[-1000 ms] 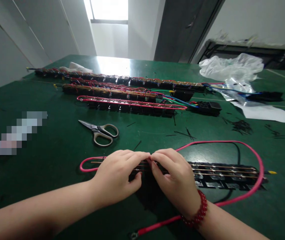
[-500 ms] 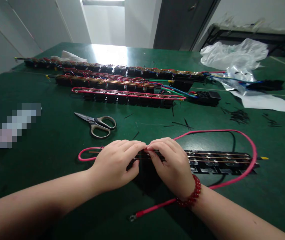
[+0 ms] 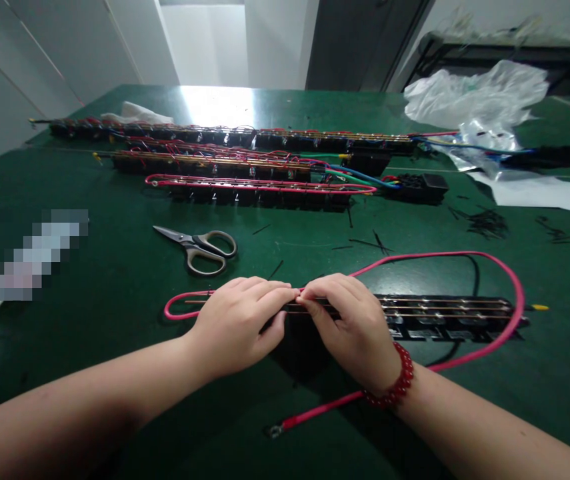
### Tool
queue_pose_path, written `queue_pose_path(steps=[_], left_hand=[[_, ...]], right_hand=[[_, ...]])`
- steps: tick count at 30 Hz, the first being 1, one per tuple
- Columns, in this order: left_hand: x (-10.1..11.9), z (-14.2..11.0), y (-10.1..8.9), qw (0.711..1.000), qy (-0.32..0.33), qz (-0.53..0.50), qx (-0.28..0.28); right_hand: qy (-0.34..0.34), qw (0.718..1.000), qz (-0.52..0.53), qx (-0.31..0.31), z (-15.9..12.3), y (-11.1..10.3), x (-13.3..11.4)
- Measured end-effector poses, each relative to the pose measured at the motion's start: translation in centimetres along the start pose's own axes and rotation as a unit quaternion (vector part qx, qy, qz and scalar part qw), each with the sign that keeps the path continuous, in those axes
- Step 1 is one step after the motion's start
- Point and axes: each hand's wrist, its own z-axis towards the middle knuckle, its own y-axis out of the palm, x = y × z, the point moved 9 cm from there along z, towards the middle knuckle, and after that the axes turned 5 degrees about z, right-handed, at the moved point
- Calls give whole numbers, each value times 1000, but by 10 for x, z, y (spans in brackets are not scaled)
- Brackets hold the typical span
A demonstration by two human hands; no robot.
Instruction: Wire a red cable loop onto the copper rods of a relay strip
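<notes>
A long black strip of components (image 3: 445,318) with copper wires along its top lies on the green table (image 3: 89,280) near me. A pink wire (image 3: 465,257) loops around it and ends in a ring terminal (image 3: 275,431) at the front. My left hand (image 3: 237,325) and my right hand (image 3: 349,320) meet fingertip to fingertip over the strip's middle. Both are closed in a pinch on the wires on top of the strip. A red bead bracelet sits on my right wrist.
Scissors (image 3: 197,245) lie behind my left hand. Several finished wired strips (image 3: 255,187) lie in rows further back. Crumpled clear plastic (image 3: 475,93) and white paper (image 3: 539,190) are at the back right. Black wire offcuts (image 3: 485,223) are scattered on the right.
The hands stay pinched on the same spot of the strip. Only the camera view has shifted slightly.
</notes>
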Motion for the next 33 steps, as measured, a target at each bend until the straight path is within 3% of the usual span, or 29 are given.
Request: queue_pose_path(steps=[7,11,24,33], left_hand=[[1,0,2,1000,8,15,-13],[-2,0,0,999,-4,34,7],[8,-2,-5,996,65,49,45],[8,-2,-2,994,69,74,40]], right_hand=[[10,1000,9,2,0,0,1],[-6,1000,21,-6,1,3,0],[-10,1000,2,10,1,1,0],[-27,999,-14,12,2,2,-3]])
